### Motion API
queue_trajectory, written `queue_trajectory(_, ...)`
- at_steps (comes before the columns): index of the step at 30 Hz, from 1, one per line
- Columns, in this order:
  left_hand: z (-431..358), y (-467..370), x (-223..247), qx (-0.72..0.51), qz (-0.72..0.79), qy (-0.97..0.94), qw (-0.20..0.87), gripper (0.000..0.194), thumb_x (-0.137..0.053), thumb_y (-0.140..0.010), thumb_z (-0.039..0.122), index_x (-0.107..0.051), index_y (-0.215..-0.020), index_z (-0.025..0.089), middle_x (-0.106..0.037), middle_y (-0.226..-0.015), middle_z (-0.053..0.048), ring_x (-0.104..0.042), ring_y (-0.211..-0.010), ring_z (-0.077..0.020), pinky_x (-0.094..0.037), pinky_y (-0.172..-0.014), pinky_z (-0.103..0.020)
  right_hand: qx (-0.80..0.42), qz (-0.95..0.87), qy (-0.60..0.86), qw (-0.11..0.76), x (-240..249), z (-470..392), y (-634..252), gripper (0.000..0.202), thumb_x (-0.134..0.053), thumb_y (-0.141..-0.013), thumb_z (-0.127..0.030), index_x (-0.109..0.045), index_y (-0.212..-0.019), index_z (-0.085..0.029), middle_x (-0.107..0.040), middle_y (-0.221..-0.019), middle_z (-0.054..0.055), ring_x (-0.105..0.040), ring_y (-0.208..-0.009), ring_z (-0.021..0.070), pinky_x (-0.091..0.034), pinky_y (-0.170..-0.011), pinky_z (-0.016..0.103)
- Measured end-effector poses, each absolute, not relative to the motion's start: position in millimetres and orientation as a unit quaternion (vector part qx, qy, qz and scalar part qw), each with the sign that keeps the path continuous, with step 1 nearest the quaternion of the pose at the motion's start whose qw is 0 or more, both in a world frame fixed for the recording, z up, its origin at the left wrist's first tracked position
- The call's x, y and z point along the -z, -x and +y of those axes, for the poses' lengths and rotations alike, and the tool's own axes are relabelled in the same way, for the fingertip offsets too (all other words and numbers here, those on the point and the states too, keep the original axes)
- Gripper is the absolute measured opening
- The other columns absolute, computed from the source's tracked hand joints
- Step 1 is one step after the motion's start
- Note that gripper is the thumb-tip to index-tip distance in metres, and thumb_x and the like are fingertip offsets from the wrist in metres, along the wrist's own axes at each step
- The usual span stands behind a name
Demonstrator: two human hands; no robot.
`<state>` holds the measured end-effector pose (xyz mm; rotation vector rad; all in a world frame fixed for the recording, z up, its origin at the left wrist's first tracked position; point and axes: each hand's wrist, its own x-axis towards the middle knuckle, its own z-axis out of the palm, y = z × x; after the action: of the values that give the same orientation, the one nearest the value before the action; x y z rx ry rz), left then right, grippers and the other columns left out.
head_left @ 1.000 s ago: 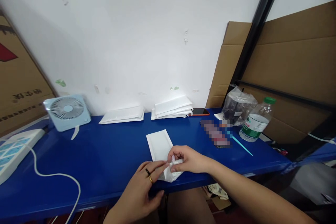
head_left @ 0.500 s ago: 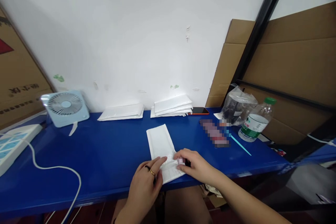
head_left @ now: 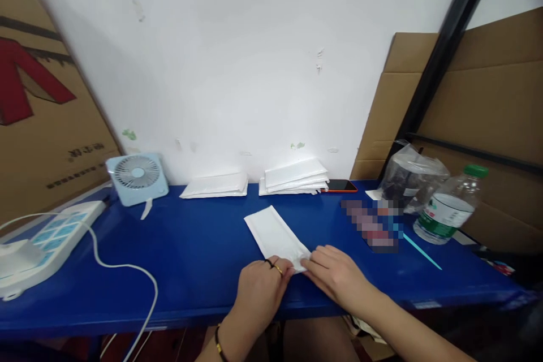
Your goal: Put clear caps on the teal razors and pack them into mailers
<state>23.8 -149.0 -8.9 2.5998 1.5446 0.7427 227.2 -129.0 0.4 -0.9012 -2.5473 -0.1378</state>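
Note:
A white padded envelope (head_left: 274, 232) lies slantwise on the blue table (head_left: 199, 243), its near end between my two hands. My left hand (head_left: 263, 285), with rings on its fingers, is closed on the near left corner of the envelope. Opposite it, my right hand (head_left: 335, 274) has its fingers closed at the near right edge. The bottom part of the envelope is partly covered by my fingers. Against the wall lie a thin pile of white envelopes (head_left: 216, 185) and a taller stack of white envelopes (head_left: 294, 175).
At the left stand a light blue fan (head_left: 138, 178) and a white power strip (head_left: 63, 243) with a trailing cable. On the right are a phone (head_left: 341, 185), a blurred flat item (head_left: 369, 226), a turquoise stick (head_left: 422, 251), a bagged cup (head_left: 409, 175) and a water bottle (head_left: 449, 206).
The envelope has turned, its near end swinging right. My hands have moved closer together at that end, which now looks shorter, as if folded over. The whole view has shifted left.

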Motion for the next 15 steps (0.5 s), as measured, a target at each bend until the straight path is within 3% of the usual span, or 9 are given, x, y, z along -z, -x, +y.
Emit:
queue_trajectory(3,-156,-14,-1,-0.364,0.468,-0.802,0.069,0.025,-0.036,-0.090,0.026,-0.051,-0.109,0.024,-0.062,-0.100,-0.006,-0.059,-0.088,-0.0170,-0.048,-0.076,-0.029,0.028,-0.911,0.345,0.224,-40,-121,-232,0.021,-0.040,-0.089,-0.024,-0.060,-0.091,-0.019,-0.056,-0.073,0.006,-0.049,-0.067,0.0164,-0.035,-0.059,0.029)
queue_trajectory(6,-166,5,-1,-0.500,0.483,-0.717,0.049,0.035,-0.037,-0.088,0.026,-0.037,-0.123,0.022,-0.048,-0.120,-0.012,-0.048,-0.106,-0.0207,-0.045,-0.085,-0.036,-0.083,-0.876,0.401,0.255,-101,-103,-233,0.018,-0.045,-0.087,-0.032,-0.059,-0.082,-0.020,-0.055,-0.067,0.003,-0.048,-0.058,0.0131,-0.035,-0.053,0.026)
queue_trajectory(8,-169,19,4,-0.547,0.503,-0.669,0.039,0.031,-0.037,-0.088,0.026,-0.039,-0.119,0.022,-0.046,-0.117,-0.012,-0.050,-0.100,-0.0205,-0.047,-0.078,-0.036,-0.142,-0.858,0.422,0.256,-141,-85,-226,0.023,-0.051,-0.082,-0.039,-0.058,-0.072,-0.020,-0.049,-0.055,-0.001,-0.043,-0.049,0.0106,-0.031,-0.046,0.024)
queue_trajectory(11,-166,33,15,-0.564,0.512,-0.645,0.064,0.024,-0.038,-0.088,0.027,-0.047,-0.110,0.022,-0.047,-0.110,-0.010,-0.054,-0.085,-0.0172,-0.048,-0.070,-0.033,-0.199,-0.855,0.409,0.249,-185,-48,-197,0.025,-0.059,-0.075,-0.042,-0.059,-0.067,-0.018,-0.048,-0.057,-0.002,-0.042,-0.049,0.0080,-0.029,-0.046,0.021)
queue_trajectory(15,-157,37,33,-0.575,0.502,-0.636,0.108,0.017,-0.043,-0.087,0.027,-0.051,-0.101,0.022,-0.051,-0.103,-0.009,-0.057,-0.071,-0.0137,-0.050,-0.062,-0.030,-0.330,-0.838,0.330,0.282,-203,18,-139,0.027,-0.063,-0.073,-0.041,-0.057,-0.071,-0.015,-0.049,-0.060,-0.001,-0.043,-0.050,0.0070,-0.030,-0.044,0.019)
